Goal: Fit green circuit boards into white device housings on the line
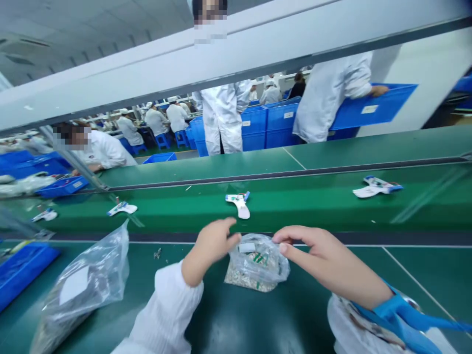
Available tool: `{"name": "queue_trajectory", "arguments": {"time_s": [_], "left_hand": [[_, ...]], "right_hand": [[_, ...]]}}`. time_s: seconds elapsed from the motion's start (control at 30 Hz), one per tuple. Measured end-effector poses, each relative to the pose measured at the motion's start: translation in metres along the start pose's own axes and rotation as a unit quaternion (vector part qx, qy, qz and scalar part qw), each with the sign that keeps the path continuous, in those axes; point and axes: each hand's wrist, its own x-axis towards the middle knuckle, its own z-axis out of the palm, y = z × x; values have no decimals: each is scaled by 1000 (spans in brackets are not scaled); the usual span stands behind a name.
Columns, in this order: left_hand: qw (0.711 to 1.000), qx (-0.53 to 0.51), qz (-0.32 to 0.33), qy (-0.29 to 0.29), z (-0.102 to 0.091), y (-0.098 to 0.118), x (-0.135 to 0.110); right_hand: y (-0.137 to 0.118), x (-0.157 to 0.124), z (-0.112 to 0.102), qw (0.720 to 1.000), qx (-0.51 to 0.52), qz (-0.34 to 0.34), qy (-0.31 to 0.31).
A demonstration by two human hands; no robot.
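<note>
A small clear plastic bag [254, 270] full of tiny silvery parts stands on the green bench before me, its mouth rolled open. A white label and green print show on it. My left hand [212, 246] is at the bag's left rim, thumb and forefinger apart, the thumb close to or touching the plastic. On the other side, my right hand [320, 260] pinches the rim between thumb and forefinger. A blue strap circles my right wrist. Beyond the bag, a white gun-shaped housing [240, 204] with blue edges lies on the green conveyor belt [191, 206].
At left lie a larger clear bag [92, 275] with a white label and a blue bin [25, 270]. More housings, one [378, 187] at right, rest on the belt. A metal beam [236, 54] crosses above. Co-workers in white stand and sit beyond; one hand [379, 90] holds a blue crate.
</note>
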Motion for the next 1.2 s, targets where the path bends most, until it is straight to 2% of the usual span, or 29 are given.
{"name": "queue_trajectory", "arguments": {"time_s": [0.07, 0.13, 0.2, 0.27, 0.33, 0.4, 0.47, 0.57, 0.67, 0.83, 0.97, 1.07, 1.13, 1.2], "left_hand": [[998, -10, -16, -55, 14, -15, -50], [995, -16, -68, -71, 26, -35, -97], [988, -11, -144, -54, 36, -60, -134], [972, 9, -233, -15, 44, -88, -157], [949, 36, -310, 36, 48, -113, -166], [929, 52, -357, 82, 51, -133, -164], [919, 53, -376, 110, 51, -146, -155], [915, 43, -382, 121, 51, -155, -140], [915, 37, -383, 123, 50, -157, -130], [916, 36, -378, 126, 52, -160, -129], [922, 12, -356, 154, 52, -157, -129], [933, -36, -294, 205, 49, -130, -126], [942, -85, -215, 243, 46, -95, -124], [944, -148, -112, 272, 44, -54, -124]], "right_hand": [[2, -1, 0, 999, -25, 0, -29], [5, -3, 0, 997, -55, -6, -55], [9, -6, 1, 994, -79, -15, -74], [11, -8, 2, 992, -91, -23, -83], [13, -9, 4, 992, -93, -29, -85], [13, -9, 7, 991, -93, -32, -88], [13, -8, 9, 991, -95, -33, -92], [12, -8, 10, 989, -102, -30, -102], [13, -7, 11, 989, -102, -24, -109], [14, -3, 13, 989, -90, -23, -113], [2, 0, 15, 988, -78, -45, -123], [-13, 0, 26, 984, -60, -74, -152], [-22, -2, 40, 985, -8, -82, -154], [-30, -4, 58, 983, 90, -67, -142]]}}
